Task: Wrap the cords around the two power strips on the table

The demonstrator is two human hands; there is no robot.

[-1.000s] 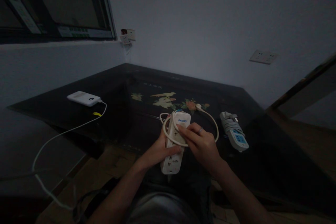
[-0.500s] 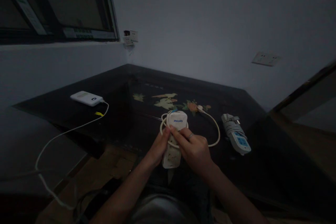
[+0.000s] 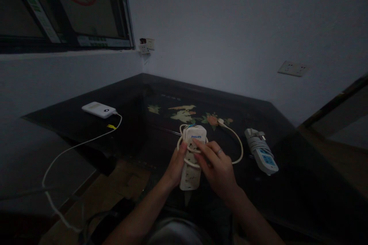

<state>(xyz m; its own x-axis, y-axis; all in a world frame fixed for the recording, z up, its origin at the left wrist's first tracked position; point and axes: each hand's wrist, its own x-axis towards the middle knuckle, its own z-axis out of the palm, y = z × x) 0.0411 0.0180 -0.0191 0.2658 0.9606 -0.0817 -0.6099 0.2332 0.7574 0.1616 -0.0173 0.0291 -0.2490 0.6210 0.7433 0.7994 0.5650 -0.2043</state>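
A white power strip [image 3: 192, 155] is held upright over the near edge of the dark table [image 3: 143, 95]. My left hand [image 3: 174, 166] grips its left side, fingers wrapped round it. My right hand [image 3: 216, 166] lies across its front, pressing a loop of its white cord [image 3: 237, 145] against the body. The cord is wound round the strip's upper part and one loose loop swings out to the right, ending in a plug [image 3: 220, 121] on the table.
A second strip with blue sockets and a bundled grey cord [image 3: 261, 150] lies to the right. A white power bank [image 3: 98, 109] with a cable trailing off the edge sits at the left. Wall sockets [image 3: 293, 68] and a window [image 3: 60, 7] are behind.
The strip was drawn a little nearer to me and stood more upright. My right hand pulled the cord across its front, so the loose loop on the right is slightly tighter.
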